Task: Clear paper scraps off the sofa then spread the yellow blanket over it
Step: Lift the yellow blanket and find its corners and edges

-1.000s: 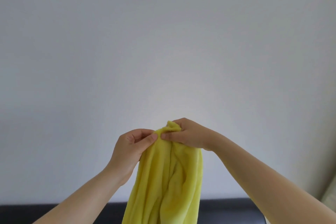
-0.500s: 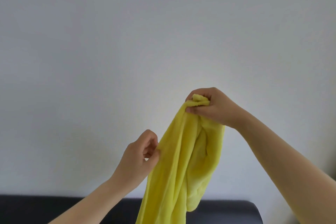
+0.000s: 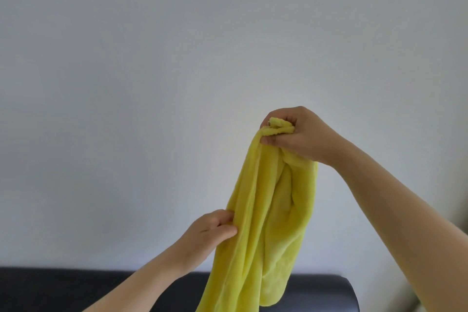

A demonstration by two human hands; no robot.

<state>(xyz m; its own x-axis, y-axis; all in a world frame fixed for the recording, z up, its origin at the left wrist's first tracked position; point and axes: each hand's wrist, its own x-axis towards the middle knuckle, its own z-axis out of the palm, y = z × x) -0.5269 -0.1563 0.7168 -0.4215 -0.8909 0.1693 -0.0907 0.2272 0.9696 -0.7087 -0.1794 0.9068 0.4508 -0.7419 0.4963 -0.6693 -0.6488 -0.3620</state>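
Observation:
The yellow blanket [image 3: 268, 223] hangs bunched in long folds in front of me, its lower end out of view below the frame. My right hand [image 3: 298, 134] grips its gathered top edge, raised high at the right. Lower down, my left hand [image 3: 212, 230] pinches the blanket's left edge between thumb and fingers. Only the top of the dark sofa backrest [image 3: 76, 286] shows along the bottom; its seat and any paper scraps are hidden.
A plain white wall [image 3: 177, 71] fills most of the view behind the blanket. The sofa's rounded right end [image 3: 347, 291] stops short of the frame's right edge.
My right hand has lifted the blanket's top higher and to the right. My left hand has slid down along the left edge, away from the right hand.

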